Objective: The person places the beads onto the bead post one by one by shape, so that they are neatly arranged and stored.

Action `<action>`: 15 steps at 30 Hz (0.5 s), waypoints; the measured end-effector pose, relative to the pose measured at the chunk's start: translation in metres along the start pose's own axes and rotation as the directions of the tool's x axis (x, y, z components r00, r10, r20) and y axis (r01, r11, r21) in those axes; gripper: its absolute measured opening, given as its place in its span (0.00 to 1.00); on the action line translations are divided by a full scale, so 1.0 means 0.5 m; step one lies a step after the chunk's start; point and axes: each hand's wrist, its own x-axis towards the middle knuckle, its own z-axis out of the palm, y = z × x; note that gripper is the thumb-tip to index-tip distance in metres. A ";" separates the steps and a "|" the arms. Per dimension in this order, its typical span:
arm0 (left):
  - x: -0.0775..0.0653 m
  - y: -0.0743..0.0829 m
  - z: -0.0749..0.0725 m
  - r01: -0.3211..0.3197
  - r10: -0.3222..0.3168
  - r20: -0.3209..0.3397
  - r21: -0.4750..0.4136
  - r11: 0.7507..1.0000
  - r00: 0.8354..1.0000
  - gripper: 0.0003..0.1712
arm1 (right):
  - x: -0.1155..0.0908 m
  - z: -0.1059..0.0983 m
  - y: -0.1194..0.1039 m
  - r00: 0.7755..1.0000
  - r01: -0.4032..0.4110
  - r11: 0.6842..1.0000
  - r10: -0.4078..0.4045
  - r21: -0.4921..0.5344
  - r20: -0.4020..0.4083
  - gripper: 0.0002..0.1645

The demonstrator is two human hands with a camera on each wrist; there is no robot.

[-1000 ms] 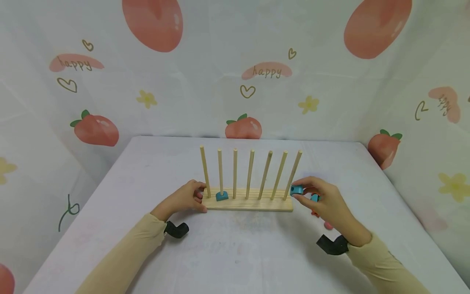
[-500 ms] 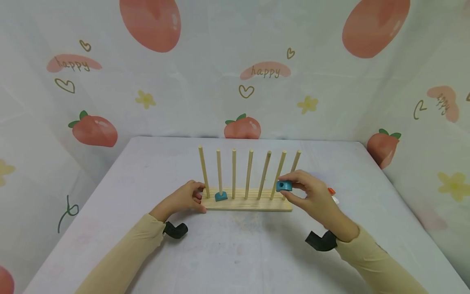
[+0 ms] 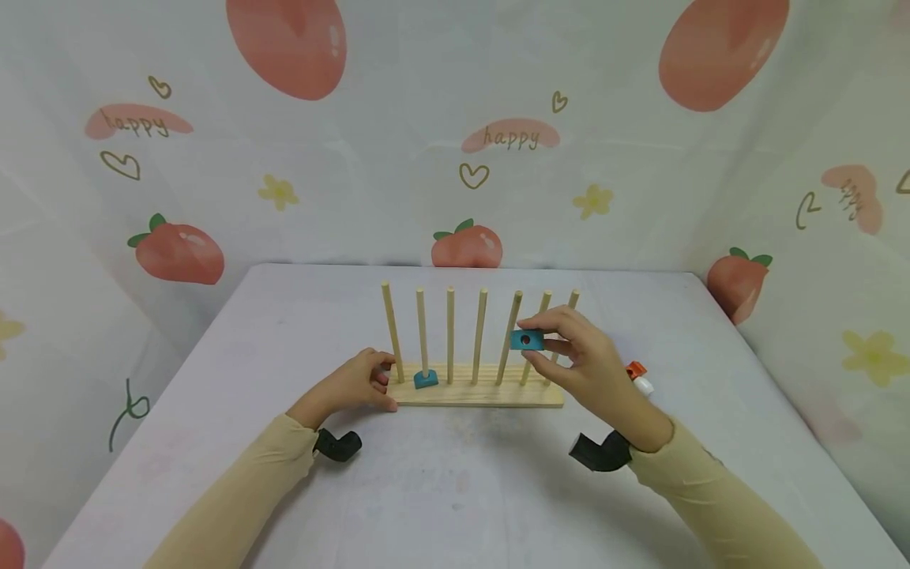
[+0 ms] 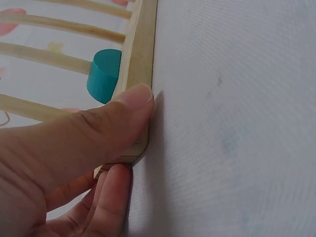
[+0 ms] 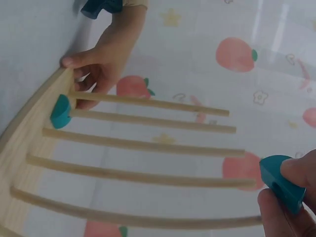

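A wooden peg rack [image 3: 469, 394], a flat base with several upright dowels, stands on the table. My left hand [image 3: 350, 384] grips its left end; in the left wrist view the thumb lies along the front edge and the fingers curl at the end. A teal half-round block [image 3: 426, 381] sits at the foot of the second dowel from the left. Above the base's right half, my right hand [image 3: 584, 365] pinches another teal block [image 3: 517, 341] between thumb and fingers. Its round hole shows in the head view. The block is raised beside the upper part of a dowel.
An orange piece [image 3: 637, 368] and a white piece [image 3: 643, 386] lie on the table right of the rack, partly behind the right hand. The white table [image 3: 426, 490] meets a printed cloth backdrop [image 3: 370, 197] at the back.
My right hand has carried the teal block left and upward from the rack's right end to over its right half. The left hand keeps its grip on the rack's end.
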 end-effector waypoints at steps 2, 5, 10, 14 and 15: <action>0.000 0.000 0.000 -0.004 0.004 -0.001 0.001 1.000 1.000 0.50 | 0.011 0.004 -0.005 1.000 0.015 1.000 -0.015 0.016 0.005 0.24; 0.001 -0.001 0.001 -0.007 0.007 -0.001 0.003 1.000 1.000 0.50 | 0.028 0.013 -0.011 0.998 0.067 0.997 -0.067 0.044 -0.003 0.24; 0.002 -0.002 0.001 -0.010 0.010 0.002 -0.004 1.000 1.000 0.50 | 0.047 0.028 -0.016 0.995 0.098 0.992 -0.098 0.078 -0.011 0.25; 0.001 -0.001 0.001 -0.007 0.007 0.003 -0.003 1.000 1.000 0.50 | 0.061 0.035 -0.024 0.997 0.072 0.994 -0.074 0.076 0.015 0.24; 0.001 -0.002 0.000 -0.006 0.006 0.004 -0.004 1.000 1.000 0.50 | 0.064 0.037 -0.026 0.997 0.071 0.995 -0.073 0.075 0.021 0.23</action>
